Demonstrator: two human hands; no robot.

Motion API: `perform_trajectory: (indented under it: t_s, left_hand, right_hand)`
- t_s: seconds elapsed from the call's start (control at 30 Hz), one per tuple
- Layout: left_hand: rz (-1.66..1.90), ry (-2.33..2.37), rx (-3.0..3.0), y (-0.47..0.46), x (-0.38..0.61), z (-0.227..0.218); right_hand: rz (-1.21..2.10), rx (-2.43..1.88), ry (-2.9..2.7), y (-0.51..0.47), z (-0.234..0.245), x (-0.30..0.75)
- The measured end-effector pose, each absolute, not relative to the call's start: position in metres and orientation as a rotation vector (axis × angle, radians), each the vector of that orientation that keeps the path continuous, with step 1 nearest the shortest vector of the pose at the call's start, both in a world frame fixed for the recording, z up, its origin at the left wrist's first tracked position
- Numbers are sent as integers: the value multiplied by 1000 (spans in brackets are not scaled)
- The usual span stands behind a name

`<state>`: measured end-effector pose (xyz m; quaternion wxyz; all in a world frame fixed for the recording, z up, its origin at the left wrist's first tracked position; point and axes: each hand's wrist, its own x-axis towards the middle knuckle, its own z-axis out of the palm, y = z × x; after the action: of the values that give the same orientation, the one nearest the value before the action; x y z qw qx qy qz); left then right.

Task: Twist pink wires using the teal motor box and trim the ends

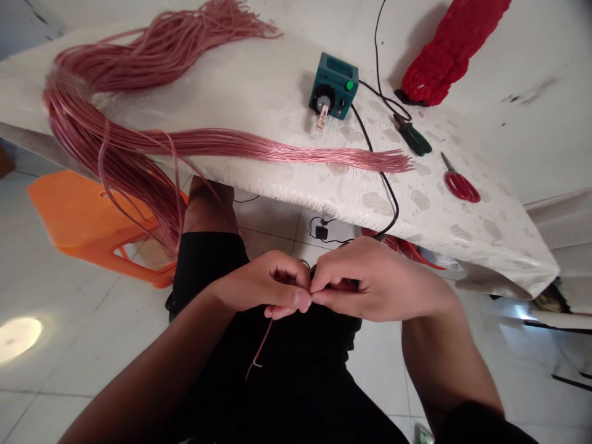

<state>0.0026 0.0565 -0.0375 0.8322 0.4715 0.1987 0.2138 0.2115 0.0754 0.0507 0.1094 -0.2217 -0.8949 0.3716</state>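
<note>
Left hand | right hand | fingertips pinched together on a pink wire, apparently to steady it | wire bundle beyond the fingers

Red-handled scissors — and an orange stool, probably plastic.
</note>
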Motion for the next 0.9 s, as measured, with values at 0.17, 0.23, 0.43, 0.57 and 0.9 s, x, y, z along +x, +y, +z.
perform_trajectory:
  t_s: [0.17, 0.23, 0.43, 0.57, 0.9]
  left_hand:
    - [458, 558, 1166, 55, -2, -28]
    - [478, 604, 1239, 54, -3, -23]
    - [576, 760, 1477, 48, -2, -15]
    - [622, 838, 1596, 44, 0, -14]
    - [796, 951, 1727, 40, 3, -9]
  right_hand:
    - [1114, -669, -2632, 78, 51, 213]
    - [1112, -684, -2617, 79, 51, 214]
    - [1071, -758, -2620, 82, 50, 220]
    - [1068, -786, -2631, 83, 50, 222]
    - [1043, -899, -2398, 84, 45, 230]
